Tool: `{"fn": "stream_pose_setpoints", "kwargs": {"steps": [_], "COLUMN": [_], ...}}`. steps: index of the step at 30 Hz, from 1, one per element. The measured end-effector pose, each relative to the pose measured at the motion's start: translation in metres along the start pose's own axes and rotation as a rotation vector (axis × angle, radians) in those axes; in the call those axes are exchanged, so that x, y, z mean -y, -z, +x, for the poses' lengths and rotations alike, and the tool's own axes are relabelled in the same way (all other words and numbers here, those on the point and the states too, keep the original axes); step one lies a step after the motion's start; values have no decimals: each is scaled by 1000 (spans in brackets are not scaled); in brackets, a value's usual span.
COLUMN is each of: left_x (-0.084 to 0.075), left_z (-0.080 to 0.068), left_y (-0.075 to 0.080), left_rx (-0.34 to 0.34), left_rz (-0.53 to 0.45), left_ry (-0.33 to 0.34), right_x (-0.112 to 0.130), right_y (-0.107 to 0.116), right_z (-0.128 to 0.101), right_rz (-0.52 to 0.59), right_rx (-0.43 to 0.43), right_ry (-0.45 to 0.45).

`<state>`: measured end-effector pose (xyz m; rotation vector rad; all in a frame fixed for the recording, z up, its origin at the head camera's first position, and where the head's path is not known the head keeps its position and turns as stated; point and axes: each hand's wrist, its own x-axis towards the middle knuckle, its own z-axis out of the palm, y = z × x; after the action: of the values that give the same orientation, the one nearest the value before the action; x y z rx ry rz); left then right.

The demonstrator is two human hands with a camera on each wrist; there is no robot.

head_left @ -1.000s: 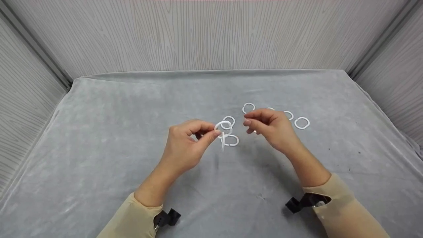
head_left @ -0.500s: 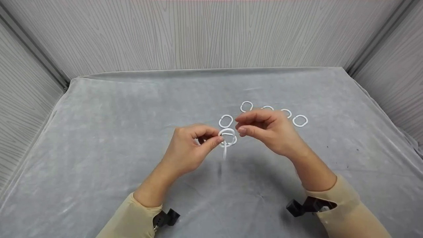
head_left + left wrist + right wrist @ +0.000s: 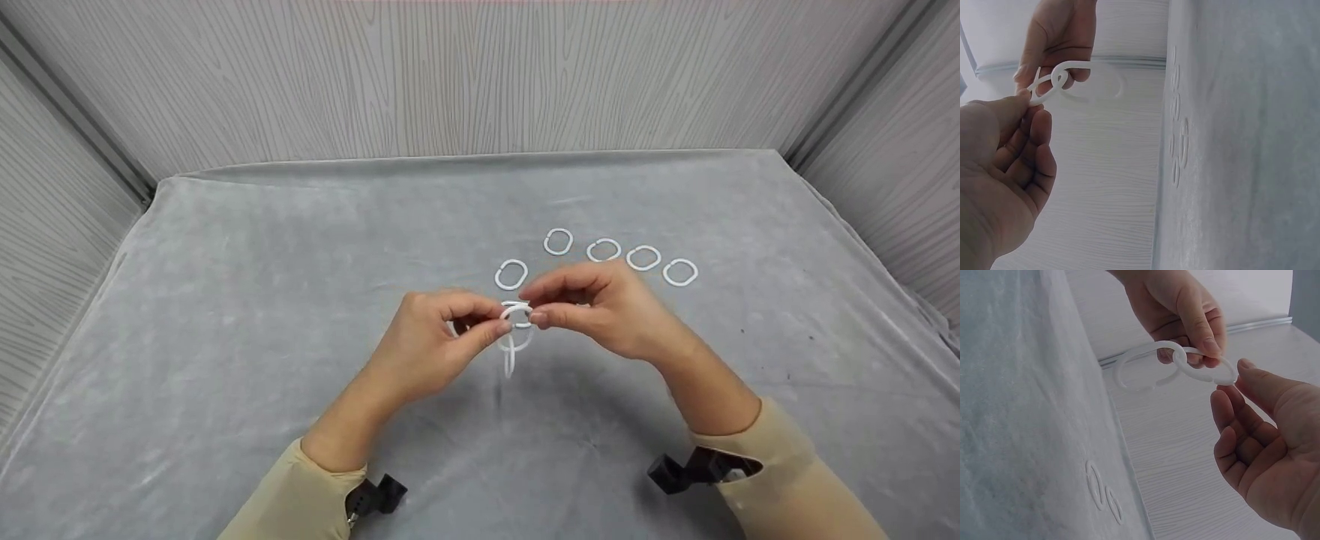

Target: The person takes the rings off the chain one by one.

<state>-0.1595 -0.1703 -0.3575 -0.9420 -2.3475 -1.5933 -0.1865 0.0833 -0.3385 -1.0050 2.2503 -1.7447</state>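
Worktop [image 3: 262, 300]: draped in a grey, slightly napped cloth, walled on three sides by pale wood-grain panels.

Left hand [image 3: 431, 349]: raised above the middle of the worktop, thumb and forefinger pinching the near side of the upper ring; grip narrow and closed on it.

Right hand [image 3: 607, 311]: meets the left from the right-hand side, thumb and forefinger pinching the same ring at its opposite side; grip narrow.

Linked rings [image 3: 514, 330]: two white plastic rings, one threaded through the other, the lower hanging free beneath the fingertips (the wrist views show the link plainly [image 3: 1176, 360]). Judged very light, thin and stiff with some spring, smooth enough to slip in a loose pinch. Best taken on the rim, well away from the link, with fingertip pressure only.

Loose rings [image 3: 643, 258]: five, lying flat toward the far right of the worktop, four in a row and one [image 3: 511, 274] set apart nearer the hands.
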Motion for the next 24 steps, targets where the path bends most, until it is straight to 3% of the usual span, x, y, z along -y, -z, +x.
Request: {"fn": "stream_pose_setpoints", "kwargs": {"steps": [11, 24], "left_x": [0, 0], "left_z": [0, 0], "left_y": [1, 1], "left_rx": [44, 42], "left_rz": [3, 13], "left_ry": [5, 10], "right_x": [-2, -3], "right_y": [-3, -3], "right_z": [0, -1], "right_rz": [2, -24], "right_rx": [37, 82], "right_ry": [16, 10]}}
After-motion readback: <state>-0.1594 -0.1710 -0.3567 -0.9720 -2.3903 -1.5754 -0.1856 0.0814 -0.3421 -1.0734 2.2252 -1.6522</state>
